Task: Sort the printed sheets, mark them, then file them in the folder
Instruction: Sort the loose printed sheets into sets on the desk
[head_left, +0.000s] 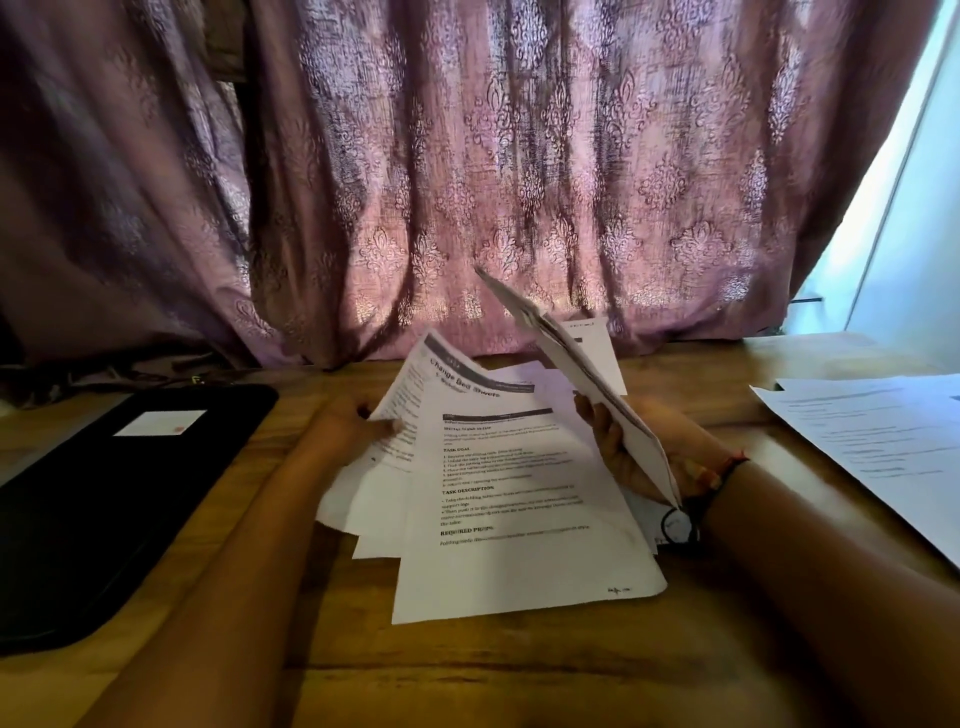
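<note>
1. My left hand (358, 423): it pinches the left edge of the printed sheets (519, 493), with the thumb on top of the paper and the fingers hidden beneath it. The hand is blurred.
2. My right hand (639, 452): the fingers are curled round the lower part of a raised sheet (582, 374), gripping it. I cannot tell whether this is one leaf or several.
3. Printed sheets: a loose, fanned stack in the middle of the wooden table (467, 675), between my two forearms. The top page faces me and carries black headings and lines of text. A page behind it, headed "Change Bed Sheets", is lifted at my left thumb.
4. Raised sheet: it stands nearly on edge and tilts away from me to the left. Its upper corner shows against the curtain (467, 156), and its lower end is in my right hand, above the right side of the stack.
5. Black folder (104, 493): it lies flat and closed at the left of the table, well apart from the stack. A white label (161, 422) sits on its cover.
6. Second pile (883, 447): more printed pages lie flat at the right edge of the table, beyond my right forearm.
7. Wristwatch (678, 525): it is on my right wrist, with a pale dial and a dark strap. A thin red thread (727, 467) is tied beside it.
8. Curtain: mauve and patterned, it hangs behind the table's far edge.
</note>
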